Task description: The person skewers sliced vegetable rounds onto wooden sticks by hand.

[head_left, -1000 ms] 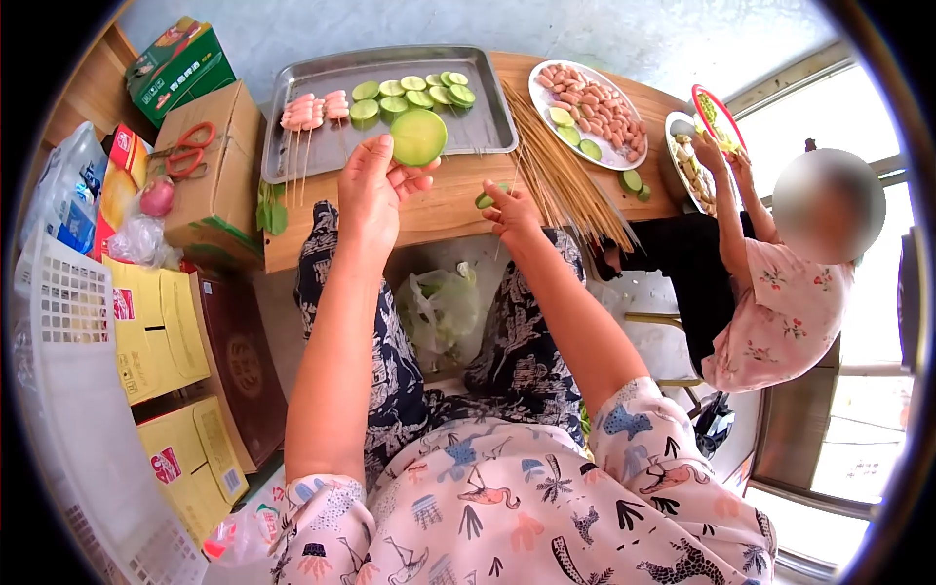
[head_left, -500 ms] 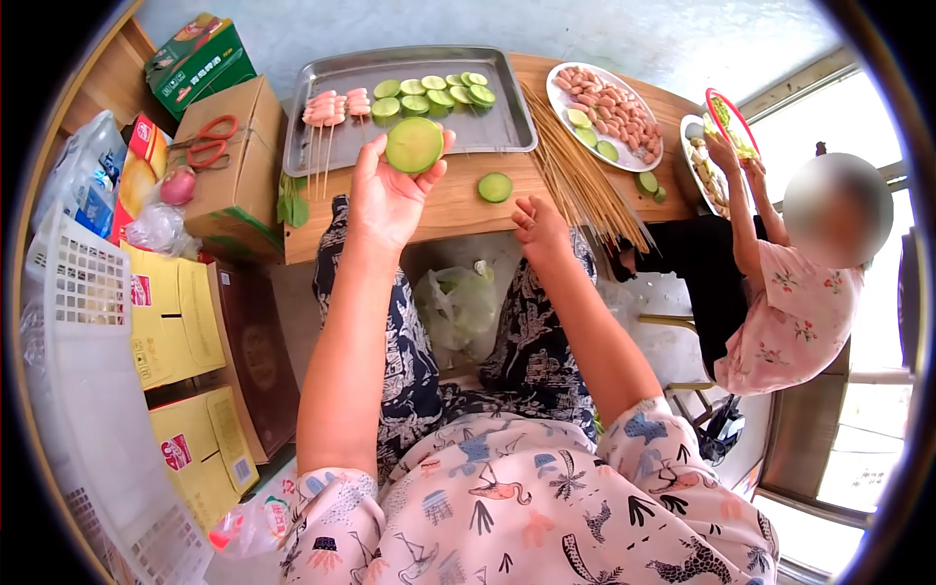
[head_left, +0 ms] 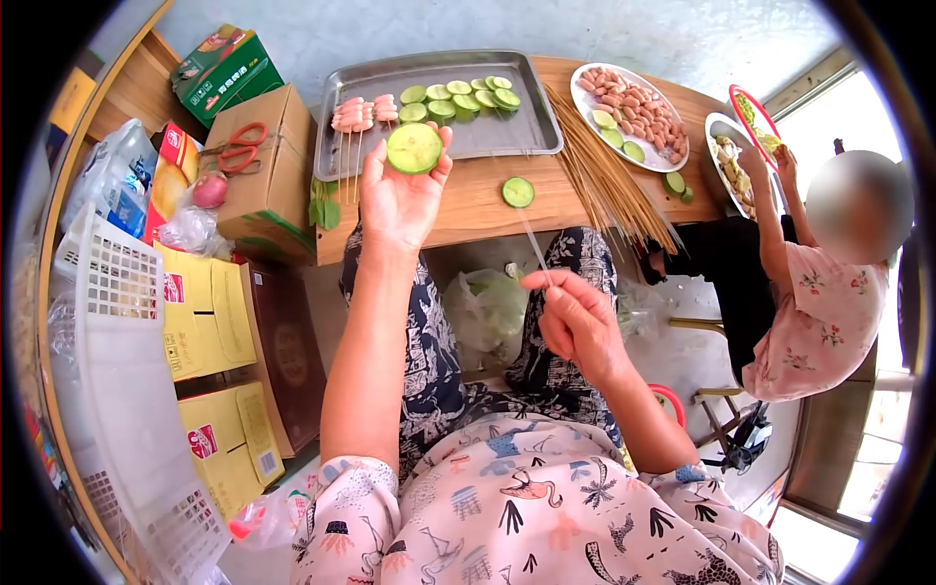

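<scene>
Above the table edge, my left hand holds up a round, pale-green vegetable slice with a thin dark rim, its fingers bent around it. My right hand pinches a thin skewer over my lap. The skewer's far end points up towards a single green slice lying on the wooden table; whether they touch, I cannot tell. Behind my left hand, a metal tray carries several green slices and threaded pink pieces.
Bare skewers lie bundled right of the tray. An oval plate holds pink pieces and green slices. At right, a co-worker in a pink shirt handles food over a bowl. Scissors lie on a carton at left.
My right hand has drawn back towards my lap and now pinches a skewer. My left hand still holds the slice. The whole view has shifted slightly, with things appearing further right.
</scene>
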Demonstrator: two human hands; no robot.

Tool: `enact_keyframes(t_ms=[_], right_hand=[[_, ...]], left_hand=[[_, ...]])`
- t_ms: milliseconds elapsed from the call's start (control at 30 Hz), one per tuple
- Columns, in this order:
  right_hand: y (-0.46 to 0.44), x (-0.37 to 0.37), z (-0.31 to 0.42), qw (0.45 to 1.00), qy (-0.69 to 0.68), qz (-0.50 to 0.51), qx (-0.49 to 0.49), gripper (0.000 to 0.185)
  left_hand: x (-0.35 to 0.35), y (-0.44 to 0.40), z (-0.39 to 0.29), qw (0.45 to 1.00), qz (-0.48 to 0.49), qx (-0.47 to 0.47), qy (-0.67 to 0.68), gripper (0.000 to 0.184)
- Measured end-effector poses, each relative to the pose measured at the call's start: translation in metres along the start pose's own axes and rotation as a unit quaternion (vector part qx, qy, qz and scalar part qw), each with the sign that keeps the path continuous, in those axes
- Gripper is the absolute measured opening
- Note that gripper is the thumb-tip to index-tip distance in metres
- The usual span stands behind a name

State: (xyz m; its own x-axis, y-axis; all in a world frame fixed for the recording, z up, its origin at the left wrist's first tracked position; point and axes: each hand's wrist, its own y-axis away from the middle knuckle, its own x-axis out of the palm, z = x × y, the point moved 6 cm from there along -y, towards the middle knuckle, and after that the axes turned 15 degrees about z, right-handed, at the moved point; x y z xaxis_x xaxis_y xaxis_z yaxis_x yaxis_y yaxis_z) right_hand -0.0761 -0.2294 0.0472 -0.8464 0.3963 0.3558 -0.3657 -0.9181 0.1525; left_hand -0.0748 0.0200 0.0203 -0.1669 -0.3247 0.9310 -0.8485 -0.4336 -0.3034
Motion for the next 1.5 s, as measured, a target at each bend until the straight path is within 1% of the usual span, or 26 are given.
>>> enact_keyframes(t_ms=[67,200,267,300,333,367,400,467,567,600,667,767,833,967,1200,1300,1367,1500], right_hand=[[0.004,0.012,-0.004,0.999,0.013,0.039,0.027,0.028],[0.006,0.021,-0.008,0.996,0.036,0.066,0.057,0.030],[0.006,0.021,-0.010,0.996,0.032,0.066,0.055,0.029],[0.006,0.021,-0.011,0.996,0.031,0.066,0.056,0.029],[0.006,0.021,-0.012,0.996,0.030,0.066,0.056,0.028],[0.006,0.022,-0.011,0.996,0.029,0.066,0.057,0.028],[0.006,0.022,-0.009,0.996,0.034,0.061,0.062,0.028],[0.005,0.021,-0.009,0.995,0.040,0.057,0.068,0.028],[0.004,0.022,-0.010,0.996,0.040,0.058,0.061,0.028],[0.004,0.022,-0.011,0.996,0.045,0.056,0.060,0.029],[0.004,0.021,-0.011,0.996,0.049,0.054,0.061,0.030],[0.003,0.020,-0.013,0.995,0.056,0.049,0.070,0.030],[0.003,0.020,-0.015,0.993,0.053,0.054,0.093,0.030],[0.002,0.020,-0.020,0.993,0.047,0.059,0.096,0.029],[0.000,0.018,-0.023,0.994,0.028,0.054,0.088,0.029],[-0.002,0.016,-0.024,0.995,0.008,0.051,0.087,0.029],[-0.002,0.016,-0.024,0.995,-0.004,0.049,0.086,0.029],[0.001,0.021,-0.021,0.994,0.009,0.058,0.090,0.030]], left_hand=[[0.005,-0.001,0.001,0.998,0.043,0.000,0.035,0.040],[0.008,0.001,0.002,0.999,0.037,-0.006,0.024,0.037],[0.004,0.001,0.002,0.999,0.044,-0.021,0.020,0.048],[0.003,0.001,0.002,0.999,0.043,-0.022,0.019,0.048],[0.000,0.001,0.003,0.999,0.020,-0.021,0.031,0.045],[-0.002,0.002,0.004,0.999,-0.004,-0.020,0.042,0.049],[-0.002,0.002,0.004,0.999,-0.005,-0.021,0.042,0.049],[-0.003,0.005,0.005,0.999,-0.007,-0.041,0.003,0.059],[-0.005,0.007,0.006,0.997,0.012,-0.070,-0.025,0.062],[-0.006,0.007,0.006,0.997,0.011,-0.070,-0.025,0.062],[-0.008,0.008,0.004,0.994,-0.023,-0.072,-0.077,0.061],[-0.006,0.010,0.006,0.991,-0.037,-0.080,-0.100,0.058],[-0.007,0.010,0.007,0.990,-0.043,-0.085,-0.103,0.057],[-0.010,0.010,0.008,0.988,-0.058,-0.096,-0.107,0.054],[-0.009,0.010,0.009,0.990,-0.051,-0.098,-0.092,0.054],[-0.006,0.010,0.010,0.988,-0.063,-0.099,-0.099,0.055],[-0.004,0.009,0.010,0.990,-0.037,-0.101,-0.094,0.055],[-0.012,0.011,0.006,0.991,-0.034,-0.101,-0.079,0.057]])
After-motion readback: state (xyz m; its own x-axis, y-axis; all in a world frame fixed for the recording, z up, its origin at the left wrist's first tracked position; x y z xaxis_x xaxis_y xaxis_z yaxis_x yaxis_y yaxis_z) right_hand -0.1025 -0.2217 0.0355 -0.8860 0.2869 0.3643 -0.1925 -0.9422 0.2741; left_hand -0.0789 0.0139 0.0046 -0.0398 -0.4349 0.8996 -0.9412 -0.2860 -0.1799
